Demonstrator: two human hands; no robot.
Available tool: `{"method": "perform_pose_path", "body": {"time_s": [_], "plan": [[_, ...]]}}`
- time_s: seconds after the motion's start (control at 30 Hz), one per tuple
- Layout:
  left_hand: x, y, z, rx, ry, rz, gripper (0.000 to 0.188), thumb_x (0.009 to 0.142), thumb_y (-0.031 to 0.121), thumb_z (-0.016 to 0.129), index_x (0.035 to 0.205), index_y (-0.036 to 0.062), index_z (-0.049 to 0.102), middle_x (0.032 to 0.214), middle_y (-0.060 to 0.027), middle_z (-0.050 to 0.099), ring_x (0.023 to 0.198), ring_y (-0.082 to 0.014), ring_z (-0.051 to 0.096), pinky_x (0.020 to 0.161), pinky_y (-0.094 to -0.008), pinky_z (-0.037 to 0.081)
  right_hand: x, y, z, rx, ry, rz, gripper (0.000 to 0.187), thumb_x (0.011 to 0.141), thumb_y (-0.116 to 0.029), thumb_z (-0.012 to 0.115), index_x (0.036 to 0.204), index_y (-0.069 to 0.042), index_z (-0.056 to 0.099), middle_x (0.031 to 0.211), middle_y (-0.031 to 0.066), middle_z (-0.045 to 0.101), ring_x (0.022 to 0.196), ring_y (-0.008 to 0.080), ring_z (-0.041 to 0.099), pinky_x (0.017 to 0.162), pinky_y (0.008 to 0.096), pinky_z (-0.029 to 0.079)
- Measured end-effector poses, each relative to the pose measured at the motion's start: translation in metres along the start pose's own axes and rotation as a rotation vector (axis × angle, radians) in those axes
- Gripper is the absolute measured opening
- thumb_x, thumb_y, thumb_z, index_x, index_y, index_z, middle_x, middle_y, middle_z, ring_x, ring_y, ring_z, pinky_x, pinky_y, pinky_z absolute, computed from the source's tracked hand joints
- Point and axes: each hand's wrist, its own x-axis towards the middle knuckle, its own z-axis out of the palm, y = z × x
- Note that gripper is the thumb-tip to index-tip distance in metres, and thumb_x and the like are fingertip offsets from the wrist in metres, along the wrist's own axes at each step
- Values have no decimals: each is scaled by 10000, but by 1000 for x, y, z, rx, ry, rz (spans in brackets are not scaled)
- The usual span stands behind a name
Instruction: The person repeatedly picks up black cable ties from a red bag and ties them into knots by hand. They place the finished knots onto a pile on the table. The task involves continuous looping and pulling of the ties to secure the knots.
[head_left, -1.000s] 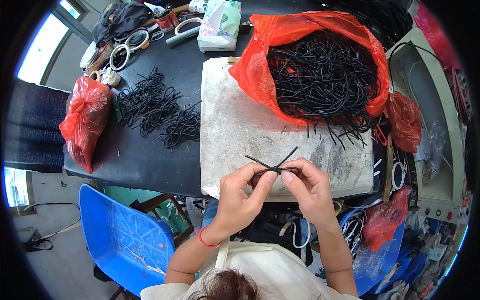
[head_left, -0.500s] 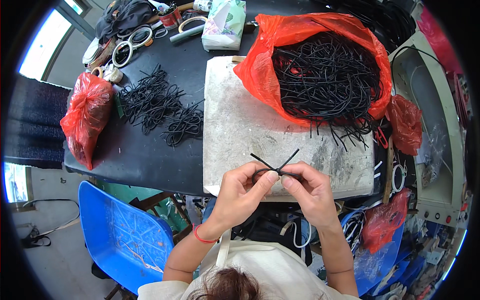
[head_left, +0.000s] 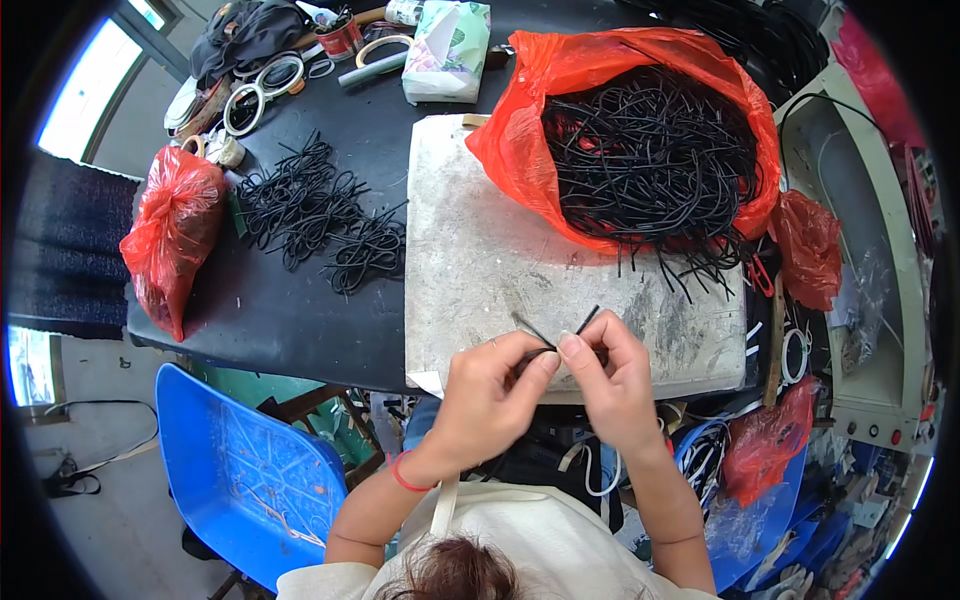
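Observation:
A thin black cord is pinched between my two hands over the near edge of the pale board. My left hand closes its thumb and fingers on one side of it. Close beside, my right hand grips the other side with thumb and forefinger. Two loose ends stick up in a V; the rest of the cord is mostly hidden by my fingers. Beyond my hands lies an open red plastic bag full of loose black cords. Looped black cords lie piled on the dark table to the left.
A tied red bag sits at the table's left edge. Tape rolls and a tissue pack stand at the back. Blue plastic chair at lower left; a grey metal cabinet bounds the right.
My hands have drawn closer together on the cord, and the right fingers have shifted up onto the crossing. The loop that showed between my hands is now mostly covered.

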Motion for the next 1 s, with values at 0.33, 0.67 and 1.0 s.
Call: {"method": "perform_pose_path", "body": {"time_s": [0.33,0.67,1.0], "plan": [[1,-2,-11,237,28,-129,198,752,104,688,884,-15,602,660,-86,600,574,-149,578,545,-261,464,-1,0,-14,-577,232,-46,218,808,-159,657,884,35,593,664,62,549,518,74,462,499,223,384],[3,-9,20,413,196,259,109,734,16,647,840,26,623,782,-110,582,733,-273,558,643,-341,448,-3,3,-37,-684,238,-272,86,787,-19,620,872,-13,608,798,75,542,588,152,526,529,264,417],[18,-15,33,438,181,313,152,729,34,656,877,38,625,777,-93,561,711,-258,529,627,-345,433,3,21,-32,-801,159,-306,91,739,-40,637,785,-23,560,768,93,510,681,264,541,576,363,428]]}}
